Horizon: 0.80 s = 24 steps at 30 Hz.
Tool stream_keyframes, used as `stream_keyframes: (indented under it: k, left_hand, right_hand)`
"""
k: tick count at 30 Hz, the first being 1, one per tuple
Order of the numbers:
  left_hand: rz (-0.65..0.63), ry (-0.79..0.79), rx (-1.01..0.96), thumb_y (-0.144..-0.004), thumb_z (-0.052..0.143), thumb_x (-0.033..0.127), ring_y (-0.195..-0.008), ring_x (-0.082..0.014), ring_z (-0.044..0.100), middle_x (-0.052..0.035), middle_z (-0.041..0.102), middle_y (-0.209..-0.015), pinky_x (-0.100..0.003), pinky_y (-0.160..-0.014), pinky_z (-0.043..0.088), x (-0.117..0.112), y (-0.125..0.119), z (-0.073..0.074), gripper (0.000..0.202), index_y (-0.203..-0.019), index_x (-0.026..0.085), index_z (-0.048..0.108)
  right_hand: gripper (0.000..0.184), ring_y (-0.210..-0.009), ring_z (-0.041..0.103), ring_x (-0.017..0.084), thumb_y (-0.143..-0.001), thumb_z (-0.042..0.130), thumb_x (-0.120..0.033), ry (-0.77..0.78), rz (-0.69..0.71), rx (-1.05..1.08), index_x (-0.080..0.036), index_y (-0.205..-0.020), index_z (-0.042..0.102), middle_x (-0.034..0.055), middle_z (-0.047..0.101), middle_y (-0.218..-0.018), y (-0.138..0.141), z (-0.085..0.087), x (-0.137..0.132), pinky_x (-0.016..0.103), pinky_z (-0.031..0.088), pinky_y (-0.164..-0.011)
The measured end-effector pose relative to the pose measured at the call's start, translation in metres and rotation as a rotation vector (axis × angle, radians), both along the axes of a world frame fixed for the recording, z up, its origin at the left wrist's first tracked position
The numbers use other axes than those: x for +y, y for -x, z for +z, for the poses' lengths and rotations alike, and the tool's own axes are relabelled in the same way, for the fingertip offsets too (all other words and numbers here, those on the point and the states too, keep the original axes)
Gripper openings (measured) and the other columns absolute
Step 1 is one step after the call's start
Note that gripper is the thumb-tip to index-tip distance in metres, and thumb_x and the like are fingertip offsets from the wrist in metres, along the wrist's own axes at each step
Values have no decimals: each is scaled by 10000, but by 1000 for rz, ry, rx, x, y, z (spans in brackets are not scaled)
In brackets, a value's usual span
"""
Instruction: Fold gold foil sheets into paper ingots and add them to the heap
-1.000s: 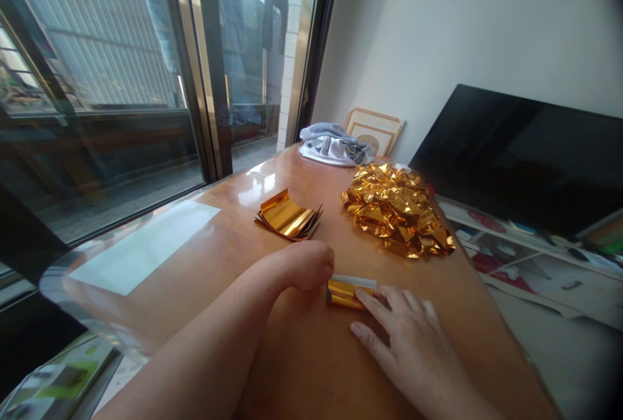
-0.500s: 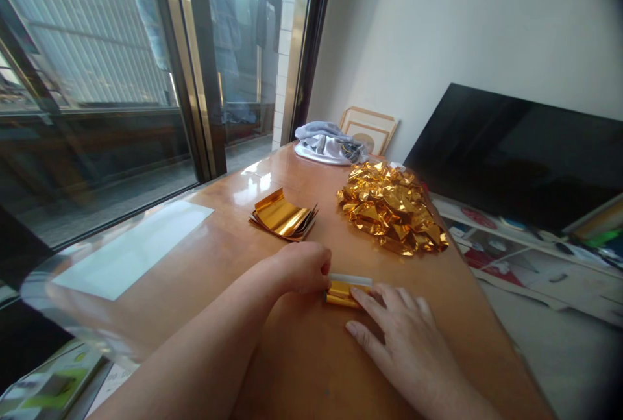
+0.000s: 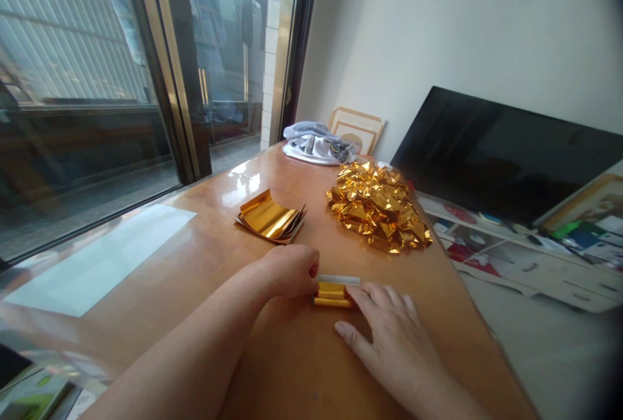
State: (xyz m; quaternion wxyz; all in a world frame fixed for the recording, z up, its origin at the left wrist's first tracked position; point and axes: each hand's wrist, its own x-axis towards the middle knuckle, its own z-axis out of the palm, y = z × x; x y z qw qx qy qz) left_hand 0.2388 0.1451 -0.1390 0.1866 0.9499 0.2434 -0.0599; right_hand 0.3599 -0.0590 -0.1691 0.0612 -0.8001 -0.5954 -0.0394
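Observation:
A sheet of gold foil paper (image 3: pixel 331 291), partly folded, lies on the table in front of me, with a pale strip along its far edge. At its left end my left hand (image 3: pixel 294 271) is closed, its curled fingers pinching the edge; the fingertips are partly hidden. My right hand (image 3: pixel 392 322) lies low over the right end with fingers stretched and its index fingertip on the foil. The thumb is held apart, near the tabletop. Beyond my left hand rests a stack of gold foil sheets (image 3: pixel 270 215), curling upward at the edges.
A heap of folded gold foil pieces (image 3: pixel 379 206) sits farther right on the wooden table (image 3: pixel 287 368). Light cloth (image 3: pixel 316 144) lies at the far end. A white sheet (image 3: pixel 107 258) is at left, by the glass door. A television (image 3: pixel 501 154) stands beyond the right edge.
My view has turned slightly right, so the scene sits farther left. The right index fingertip has slid a little toward the foil's right end. The left hand keeps its place at the left end.

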Motion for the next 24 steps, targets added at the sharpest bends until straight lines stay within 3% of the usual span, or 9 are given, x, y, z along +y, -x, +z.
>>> stream_keyframes:
  k: [5, 18, 24]
  left_hand:
    - [9, -7, -5, -669, 615, 384, -666, -189, 609, -23, 710, -842, -262, -499, 327, 1, -1, -3, 221, -844, 260, 671]
    - [-13, -61, -13, -687, 610, 379, -678, -195, 604, -25, 705, -830, -287, -578, 371, -3, 0, 3, 186, -809, 242, 637]
    - [-177, -108, -139, -686, 623, 239, -825, -224, 623, -27, 697, -930, -300, -654, 402, -3, -1, -2, 242, -927, 256, 638]
  right_hand:
    - [592, -1096, 533, 333, -917, 495, -617, -11, -36, -9, -214, -1345, 566, 136, 617, -1281, 2, 0, 0, 491, 400, -933]
    - [616, -1144, 504, 344, -910, 482, -649, 5, -56, -45, -229, -1351, 574, 129, 583, -1328, 3, 5, 0, 495, 383, -959]
    - [596, -1126, 512, 343, -905, 496, -643, -1, -45, -19, -249, -1344, 577, 132, 590, -1305, 4, 8, 1, 490, 392, -942]
